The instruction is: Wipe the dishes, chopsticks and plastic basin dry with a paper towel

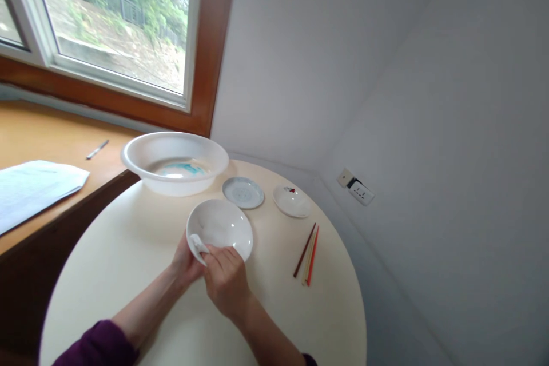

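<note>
A white bowl (221, 220) is held up over the round table, tilted so its inside faces me. My left hand (187, 263) grips it from below at the near left side, with the fingers mostly hidden behind the bowl. My right hand (227, 280) is closed on a crumpled white tissue or cloth (198, 243), which lies against the bowl's near left rim. Just beyond the bowl rests a pale grey-blue plate (243, 193). Right of that plate is a shallow white dish (291, 201) with a small red motif.
A translucent white basin (175, 186) stands at the table's far left. Several chopsticks (306, 254) in dark, pale and red colours lie on the round cream table (128, 251) at right. Papers (38, 189) and a pen (97, 149) lie on the wooden desk (51, 126). Walls border the right side.
</note>
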A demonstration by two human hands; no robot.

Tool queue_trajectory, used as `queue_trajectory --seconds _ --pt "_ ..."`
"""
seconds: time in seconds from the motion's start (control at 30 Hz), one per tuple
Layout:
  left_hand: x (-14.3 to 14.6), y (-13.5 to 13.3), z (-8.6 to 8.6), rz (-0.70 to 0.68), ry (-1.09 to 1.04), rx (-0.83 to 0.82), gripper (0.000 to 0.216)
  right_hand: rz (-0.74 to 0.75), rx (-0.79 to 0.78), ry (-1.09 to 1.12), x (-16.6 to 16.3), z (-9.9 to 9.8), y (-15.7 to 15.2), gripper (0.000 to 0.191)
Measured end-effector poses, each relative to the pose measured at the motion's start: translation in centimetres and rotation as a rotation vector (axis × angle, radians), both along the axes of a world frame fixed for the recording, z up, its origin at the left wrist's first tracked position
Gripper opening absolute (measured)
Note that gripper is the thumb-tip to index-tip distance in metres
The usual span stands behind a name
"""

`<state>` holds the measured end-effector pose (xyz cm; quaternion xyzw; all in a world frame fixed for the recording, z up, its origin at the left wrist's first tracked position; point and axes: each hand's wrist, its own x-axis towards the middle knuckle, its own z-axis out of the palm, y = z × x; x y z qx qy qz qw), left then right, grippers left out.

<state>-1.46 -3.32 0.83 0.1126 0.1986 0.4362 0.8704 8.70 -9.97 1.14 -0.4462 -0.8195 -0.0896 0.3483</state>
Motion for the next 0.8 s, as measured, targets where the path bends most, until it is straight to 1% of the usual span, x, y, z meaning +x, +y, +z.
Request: queue_trajectory --seconds 0.1,0.2,0.3,0.37,0.43,0.47,0.53,0.63,0.73,0.8 --pt "-0.2 -0.1 0.3 0.006 0.017 -0.025 0.022 0.058 -0.168 0.099 -0.4 1.1 -0.5 0.030" --pt "-0.4 -0.2 0.1 -0.011 0.007 -0.018 0.023 0.139 -0.346 0.275 0.0 2.9 -1.0 0.032" --pt "-0.5 -0.1 -0.5 -0.046 -0.064 0.039 0.021 0.121 -0.448 0.514 0.9 4.4 -1.1 0.035" --pt "-0.5 0.1 -0.9 -0.091 -0.117 0.089 0.022 0.117 -0.535 0.664 1.6 5.1 -0.6 0.037" --pt "-0.5 0.2 -1.2 -0.109 -0.137 0.112 0.025 0.126 -0.631 0.721 2.3 5.3 0.2 0.037" --pt "-0.6 0.2 -1.4 -0.105 -0.140 0.114 0.027 0.106 -0.655 0.695 2.6 5.3 0.6 0.035" --pt "-0.6 0.2 -1.6 -0.092 -0.147 0.113 0.034 0.007 -0.616 0.570 3.1 5.0 1.3 0.031" --pt "-0.6 0.1 -1.8 -0.107 -0.166 0.113 0.046 -0.134 -0.446 0.379 3.3 4.4 1.5 0.033" --pt "-0.6 0.1 -1.9 -0.127 -0.177 0.130 0.052 -0.133 -0.302 0.289 3.2 4.0 1.1 0.032" --pt "-0.7 0.1 -1.9 -0.133 -0.181 0.148 0.053 -0.107 -0.259 0.239 3.1 4.0 0.7 0.031"
